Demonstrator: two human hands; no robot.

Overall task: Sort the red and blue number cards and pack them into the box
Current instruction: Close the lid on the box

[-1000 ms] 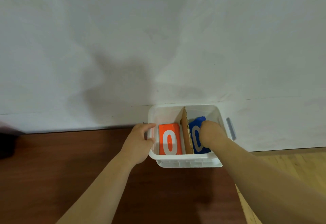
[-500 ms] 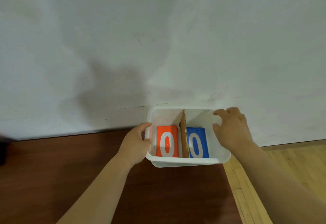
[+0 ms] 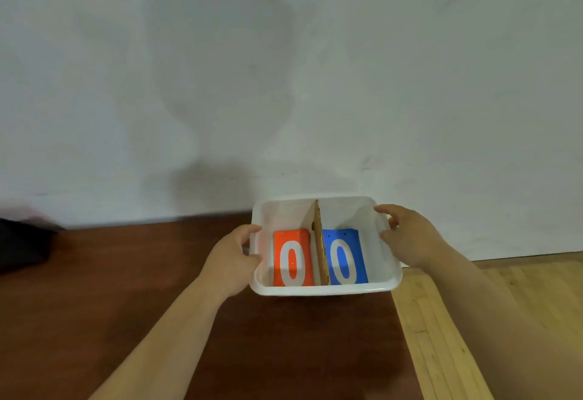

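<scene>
White box [image 3: 321, 291] is set on the brown table [image 3: 126, 273], at its right edge, against a white wall [image 3: 284, 84]. It is split by an upright cardboard divider [image 3: 320, 251]. Red card [image 3: 291, 238], marked 0, is laid in the left compartment and blue card [image 3: 344, 235], marked 0, in the right. The left rim is gripped by the left hand [image 3: 233, 254] with fingers curled, the right rim likewise by the right hand [image 3: 410, 235].
</scene>
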